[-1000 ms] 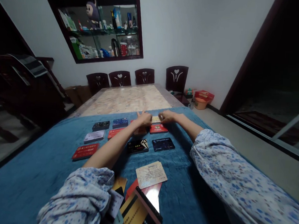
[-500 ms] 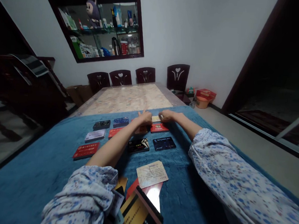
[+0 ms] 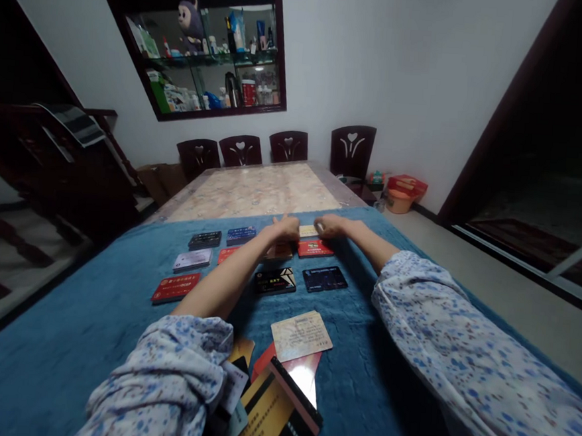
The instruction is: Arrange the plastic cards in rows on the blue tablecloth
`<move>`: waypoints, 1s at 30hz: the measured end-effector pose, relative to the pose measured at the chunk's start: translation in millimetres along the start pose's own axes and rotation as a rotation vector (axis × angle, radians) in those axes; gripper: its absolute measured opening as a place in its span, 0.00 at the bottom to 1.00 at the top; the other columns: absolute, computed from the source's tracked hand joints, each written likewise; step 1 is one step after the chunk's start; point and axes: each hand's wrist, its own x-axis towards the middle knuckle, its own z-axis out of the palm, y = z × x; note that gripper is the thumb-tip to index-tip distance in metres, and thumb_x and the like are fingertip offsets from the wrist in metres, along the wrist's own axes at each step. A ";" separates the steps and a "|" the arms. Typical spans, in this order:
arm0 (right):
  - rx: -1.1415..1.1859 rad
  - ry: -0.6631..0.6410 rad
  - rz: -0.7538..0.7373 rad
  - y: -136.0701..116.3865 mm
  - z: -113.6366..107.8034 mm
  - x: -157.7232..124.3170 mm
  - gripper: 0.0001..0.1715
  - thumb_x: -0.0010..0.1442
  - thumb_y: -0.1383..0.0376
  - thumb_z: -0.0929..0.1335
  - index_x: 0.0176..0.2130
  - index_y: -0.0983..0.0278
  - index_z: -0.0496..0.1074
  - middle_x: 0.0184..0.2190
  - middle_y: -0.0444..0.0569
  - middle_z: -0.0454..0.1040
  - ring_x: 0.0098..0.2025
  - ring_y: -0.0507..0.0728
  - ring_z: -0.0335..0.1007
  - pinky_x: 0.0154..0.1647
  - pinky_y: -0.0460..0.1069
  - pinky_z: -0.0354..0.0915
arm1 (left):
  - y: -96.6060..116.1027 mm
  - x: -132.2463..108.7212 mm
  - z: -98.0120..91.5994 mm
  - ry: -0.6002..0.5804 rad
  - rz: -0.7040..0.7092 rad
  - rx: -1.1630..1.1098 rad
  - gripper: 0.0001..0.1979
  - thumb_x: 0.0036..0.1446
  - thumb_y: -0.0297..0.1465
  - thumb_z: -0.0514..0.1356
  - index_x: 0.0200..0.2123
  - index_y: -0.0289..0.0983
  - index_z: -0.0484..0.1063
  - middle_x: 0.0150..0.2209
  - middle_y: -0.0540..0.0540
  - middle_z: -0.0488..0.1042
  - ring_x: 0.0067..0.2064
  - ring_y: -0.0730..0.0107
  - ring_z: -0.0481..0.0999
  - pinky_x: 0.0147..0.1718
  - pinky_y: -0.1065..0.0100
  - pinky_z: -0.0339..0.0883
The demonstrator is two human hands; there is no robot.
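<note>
Both hands reach to the far rows of card stacks on a blue cloth. My left hand (image 3: 286, 227) and my right hand (image 3: 331, 226) have closed fingers at either end of a pale yellow card stack (image 3: 308, 231). Just nearer is a red stack (image 3: 315, 248). A black stack (image 3: 275, 281) and a dark blue card (image 3: 324, 279) lie closer in. Left of my forearm are a red stack (image 3: 176, 288), a whitish stack (image 3: 193, 259), a black stack (image 3: 204, 240) and a blue stack (image 3: 241, 234). My left forearm partly hides another red stack (image 3: 225, 253).
Near my left sleeve lie loose cards: a cream one (image 3: 302, 336), a gold and black one (image 3: 277, 410) and others overlapping. The blue cloth (image 3: 93, 337) covers the near table. Dark chairs (image 3: 352, 149) stand beyond the patterned tabletop (image 3: 268, 188).
The whole view has shifted slightly, with the scene now a little further right. Both hands remain at the pale yellow stack, and the cards keep their arrangement.
</note>
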 end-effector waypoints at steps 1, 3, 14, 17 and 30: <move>0.004 0.007 0.002 0.5 0.2 -0.8 0.25 0.58 0.65 0.66 0.54 0.65 0.73 0.48 0.58 0.78 0.46 0.61 0.75 0.41 0.47 0.67 | -0.4 -2.2 -1.3 0.014 -0.003 0.005 0.14 0.52 0.28 0.59 0.43 0.38 0.75 0.51 0.37 0.75 0.60 0.45 0.63 0.57 0.40 0.58; 0.014 0.022 0.005 1.4 -0.2 -3.6 0.27 0.59 0.64 0.65 0.57 0.65 0.71 0.47 0.57 0.79 0.46 0.60 0.75 0.40 0.47 0.66 | -0.2 -8.5 -4.1 0.057 -0.008 0.025 0.13 0.54 0.27 0.57 0.43 0.37 0.74 0.52 0.36 0.74 0.60 0.46 0.63 0.57 0.40 0.57; 0.020 0.144 0.000 -1.8 -18.8 -47.1 0.28 0.56 0.69 0.66 0.57 0.64 0.69 0.48 0.54 0.77 0.46 0.59 0.72 0.36 0.46 0.62 | 3.9 -57.2 -8.1 0.230 0.048 0.067 0.16 0.55 0.25 0.54 0.46 0.39 0.74 0.54 0.39 0.71 0.58 0.50 0.62 0.52 0.47 0.57; 0.016 0.179 -0.018 -11.1 -21.8 -61.3 0.24 0.58 0.70 0.65 0.54 0.63 0.71 0.48 0.54 0.77 0.47 0.59 0.71 0.36 0.48 0.60 | 5.3 -70.3 -7.3 0.257 0.074 0.066 0.16 0.55 0.25 0.54 0.45 0.39 0.74 0.53 0.39 0.72 0.57 0.50 0.62 0.51 0.49 0.56; -0.016 0.296 -0.181 -50.2 -15.0 -110.3 0.13 0.61 0.69 0.64 0.44 0.62 0.75 0.45 0.52 0.76 0.47 0.59 0.67 0.35 0.48 0.51 | 9.5 -145.2 3.0 0.324 0.138 0.005 0.14 0.56 0.23 0.54 0.42 0.37 0.76 0.50 0.40 0.75 0.54 0.52 0.66 0.49 0.51 0.56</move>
